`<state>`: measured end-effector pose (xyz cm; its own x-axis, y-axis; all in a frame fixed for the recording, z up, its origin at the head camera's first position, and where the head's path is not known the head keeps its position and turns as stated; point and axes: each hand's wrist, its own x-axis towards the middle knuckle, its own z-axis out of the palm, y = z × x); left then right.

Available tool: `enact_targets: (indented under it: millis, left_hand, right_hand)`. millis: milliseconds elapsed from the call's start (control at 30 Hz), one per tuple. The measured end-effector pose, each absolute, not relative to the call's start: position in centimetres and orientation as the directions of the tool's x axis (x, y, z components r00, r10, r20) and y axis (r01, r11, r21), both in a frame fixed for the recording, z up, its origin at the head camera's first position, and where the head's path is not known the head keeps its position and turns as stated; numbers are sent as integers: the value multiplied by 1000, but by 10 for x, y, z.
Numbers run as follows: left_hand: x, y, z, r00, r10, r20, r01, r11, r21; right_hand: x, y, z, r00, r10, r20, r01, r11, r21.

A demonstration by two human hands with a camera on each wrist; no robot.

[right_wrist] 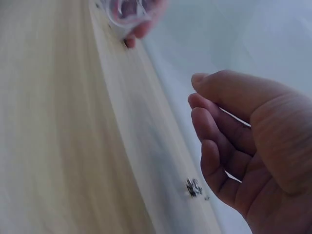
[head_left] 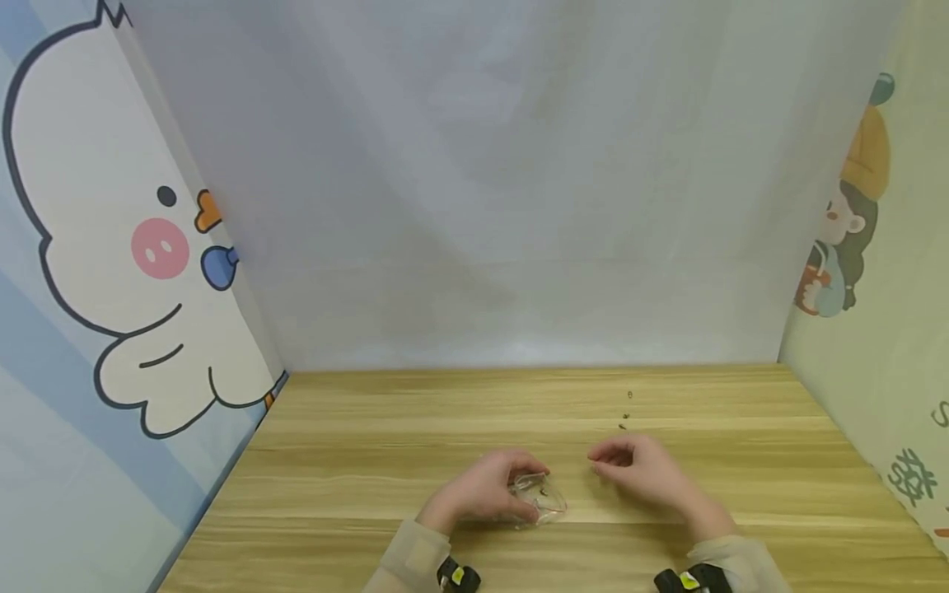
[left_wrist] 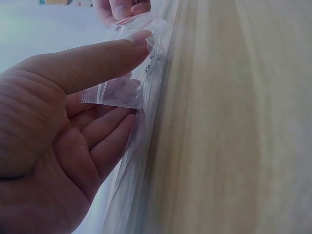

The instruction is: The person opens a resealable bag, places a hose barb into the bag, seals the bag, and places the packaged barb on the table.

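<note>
My left hand (head_left: 485,487) holds a small clear zip-lock bag (head_left: 547,501) low over the wooden table, its thumb pressing the bag against the fingers. Small dark bits lie inside the bag, and a red line runs along its mouth in the left wrist view. To the right of the bag is my right hand (head_left: 643,471), thumb and fingers loosely bent, with nothing visible between them. Just beyond that hand a few tiny dark pieces (head_left: 626,416) lie on the table. In the right wrist view, small metallic pieces (right_wrist: 193,187) rest on the table near the fingers.
The wood-grain table (head_left: 356,461) reaches back to a pale hanging sheet (head_left: 482,206). A cartoon-printed panel (head_left: 89,247) stands at the left, and another printed panel (head_left: 890,346) at the right. Each wrist wears a black strap (head_left: 458,575).
</note>
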<state>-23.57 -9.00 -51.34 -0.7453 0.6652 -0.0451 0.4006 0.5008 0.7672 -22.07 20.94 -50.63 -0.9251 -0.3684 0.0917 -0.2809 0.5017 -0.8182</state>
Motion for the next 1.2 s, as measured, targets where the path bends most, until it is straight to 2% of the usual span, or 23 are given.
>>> enact_targets:
  millis: [267, 767, 1200]
  left_hand:
    - [-237, -87, -515, -739, 673, -37, 409, 491, 769]
    - [-239, -87, -515, -731, 682, -34, 418, 487, 767]
    - [-236, -91, -516, -735, 678, -23, 422, 483, 767]
  right_hand:
    - [-221, 238, -501, -958, -282, 51, -209, 564, -799]
    - [-234, 281, -511, -952, -304, 26, -207, 580, -788]
    - [-260, 292, -513, -956, -292, 27, -210, 616, -760]
